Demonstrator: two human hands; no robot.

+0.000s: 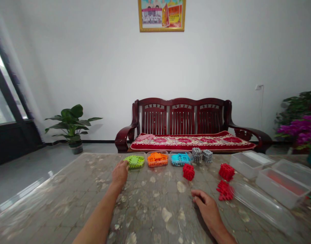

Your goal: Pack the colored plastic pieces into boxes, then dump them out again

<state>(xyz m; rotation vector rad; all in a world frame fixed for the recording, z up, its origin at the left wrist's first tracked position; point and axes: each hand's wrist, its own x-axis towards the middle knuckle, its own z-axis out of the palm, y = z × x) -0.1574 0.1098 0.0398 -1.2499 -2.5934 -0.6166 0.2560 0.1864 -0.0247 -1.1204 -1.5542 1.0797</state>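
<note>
L fingers [125, 163] prob. touching tub [145, 160] w/ green pcs [135, 161].

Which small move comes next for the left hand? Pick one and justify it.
Probably, ease the left hand back from the green pieces' clear tub. The hand is at that tub's left edge, and the tub already stands in a row beside the orange pieces and blue pieces in theirs, so it seems to need little more placing.
</note>
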